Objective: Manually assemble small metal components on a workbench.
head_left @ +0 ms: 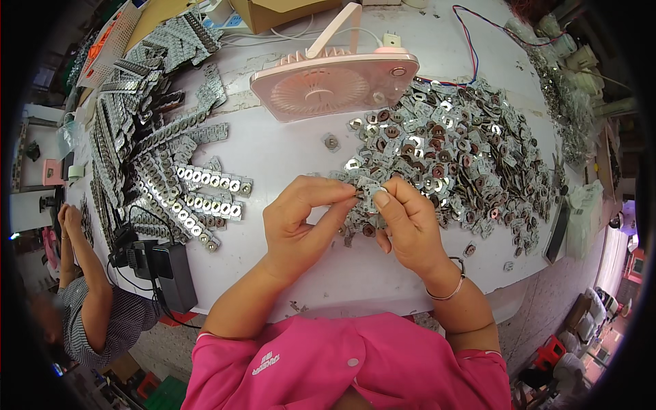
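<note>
Both my hands meet over the middle of the table, at the near left edge of a heap of small metal parts. My right hand grips a small silvery metal plate between thumb and fingers. At the plate's left side, the thumb and forefinger of my left hand are pinched together on something small and dark, too little to name. The loose heap holds flat grey pieces with round brown or shiny centres, and it lies behind and to the right of my hands.
A pink fan stands behind the hands. Strips of joined metal parts are piled at the left. A black power adapter box with cables sits at the near left edge. Another person works at far left. Red and blue wires lie behind.
</note>
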{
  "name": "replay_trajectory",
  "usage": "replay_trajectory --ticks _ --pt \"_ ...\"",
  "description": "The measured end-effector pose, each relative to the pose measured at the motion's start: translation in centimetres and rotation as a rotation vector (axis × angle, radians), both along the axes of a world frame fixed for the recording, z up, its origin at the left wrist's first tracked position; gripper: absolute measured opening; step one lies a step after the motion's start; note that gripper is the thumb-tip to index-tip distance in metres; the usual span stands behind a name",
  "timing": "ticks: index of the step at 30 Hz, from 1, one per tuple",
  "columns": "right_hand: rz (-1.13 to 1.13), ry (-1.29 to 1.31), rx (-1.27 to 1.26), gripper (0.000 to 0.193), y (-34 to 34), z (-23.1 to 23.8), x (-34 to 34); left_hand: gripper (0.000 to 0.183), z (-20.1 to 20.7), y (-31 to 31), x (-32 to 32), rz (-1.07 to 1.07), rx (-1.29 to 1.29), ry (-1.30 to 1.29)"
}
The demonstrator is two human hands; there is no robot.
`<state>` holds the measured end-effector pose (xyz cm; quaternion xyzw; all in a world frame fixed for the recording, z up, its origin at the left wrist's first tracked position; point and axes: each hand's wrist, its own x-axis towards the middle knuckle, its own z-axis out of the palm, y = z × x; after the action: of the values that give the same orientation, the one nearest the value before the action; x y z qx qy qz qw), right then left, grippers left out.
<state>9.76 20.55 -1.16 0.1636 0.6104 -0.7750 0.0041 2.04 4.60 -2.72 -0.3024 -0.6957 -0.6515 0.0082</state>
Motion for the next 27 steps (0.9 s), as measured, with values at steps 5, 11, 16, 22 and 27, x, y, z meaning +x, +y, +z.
replay_trajectory --ticks 5,11,16,22,27 --pt "-0.029 -0.038 0.071 0.021 0.5 0.5 -0.3 0.026 0.2 -0.6 0.3 -0.137 -0.145 -0.020" --pt "-0.009 0.105 0.764 0.014 2.6 0.8 -0.8 0.019 -0.1 0.0 0.2 -0.152 0.034 -0.422" --pt "0.148 0.147 0.540 0.016 2.7 0.0 -0.2 0.015 0.7 -0.5 -0.3 -0.205 0.096 -0.739" --pt "0.137 0.058 0.340 0.020 2.9 1.0 -0.2 0.014 1.3 -1.5 -1.1 -0.182 0.038 -0.761" --pt "0.281 -0.005 0.322 0.018 3.3 1.5 -0.4 0.015 1.1 -2.2 -1.7 -0.279 -0.026 -0.785"
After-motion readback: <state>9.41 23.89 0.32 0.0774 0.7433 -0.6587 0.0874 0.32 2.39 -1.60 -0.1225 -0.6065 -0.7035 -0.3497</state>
